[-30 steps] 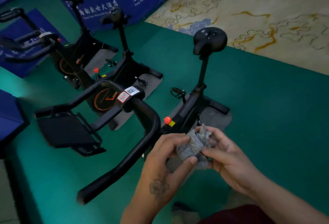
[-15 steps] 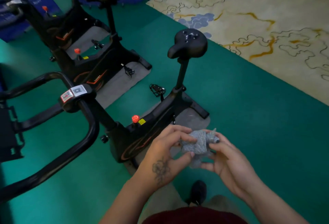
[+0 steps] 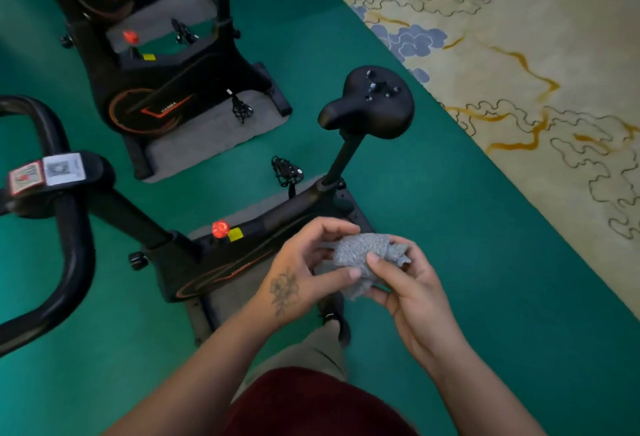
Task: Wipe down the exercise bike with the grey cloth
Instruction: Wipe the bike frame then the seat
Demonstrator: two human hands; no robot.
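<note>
A crumpled grey cloth [image 3: 363,255] is bunched between both my hands, low in the middle of the view. My left hand [image 3: 301,280], with a flower tattoo on its back, pinches the cloth from the left. From the right, my right hand [image 3: 408,286] cups it, thumb on top. Just beyond the hands stands the black exercise bike [image 3: 214,262], with its saddle [image 3: 370,103] above right, a red knob [image 3: 220,229] on the frame and its handlebar [image 3: 69,214] curving down the left side. The cloth is not touching the bike.
A second black bike [image 3: 149,89] stands behind on a grey mat [image 3: 214,131]. The floor is green [image 3: 450,228]; a beige patterned carpet [image 3: 536,72] covers the right side. My leg and dark shoe [image 3: 336,314] are below the hands.
The view has tilted down and swung right, so the bikes have slid up and left in the frame. Both hands keep bunching the cloth between them.
</note>
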